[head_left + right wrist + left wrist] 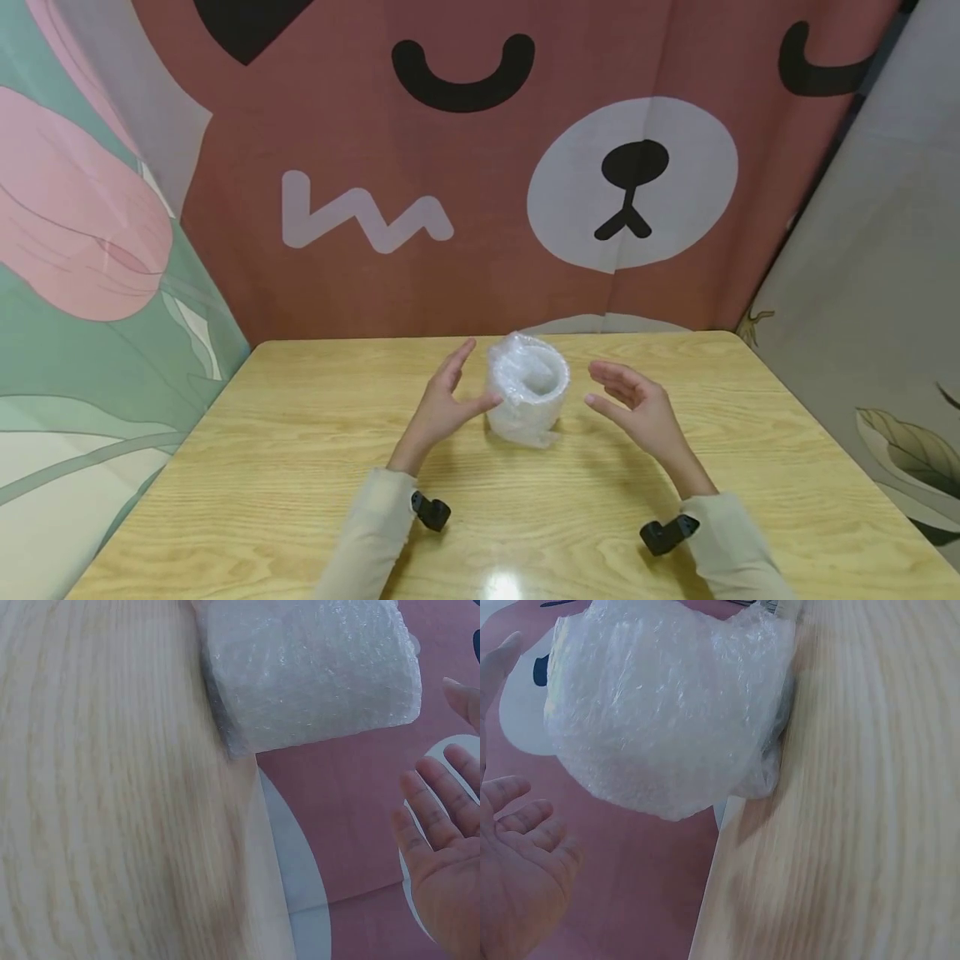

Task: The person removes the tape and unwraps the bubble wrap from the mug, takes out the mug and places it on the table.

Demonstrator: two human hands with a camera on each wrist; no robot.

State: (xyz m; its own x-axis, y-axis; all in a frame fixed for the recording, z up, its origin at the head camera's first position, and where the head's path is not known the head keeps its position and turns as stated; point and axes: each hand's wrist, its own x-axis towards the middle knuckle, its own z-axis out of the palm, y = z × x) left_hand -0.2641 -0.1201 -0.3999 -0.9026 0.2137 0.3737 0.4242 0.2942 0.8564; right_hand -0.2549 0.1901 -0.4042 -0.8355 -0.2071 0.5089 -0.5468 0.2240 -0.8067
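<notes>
A roll of clear bubble wrap stands on end on the wooden table, its hollow middle facing up and a loose flap at its base. To its left is my left hand, fingers spread and the thumb tip overlapping the roll's side in the head view. My right hand hovers to the right, apart from the roll, with relaxed fingers and palm turned inward. In the left wrist view the crinkled roll fills the upper part, the left hand beside it. The right wrist view shows the roll and the right hand's palm.
The light wooden table ends at a back edge against a brown curtain printed with a bear face. Patterned cloths hang at the left and right. Small black cameras sit on both wrists.
</notes>
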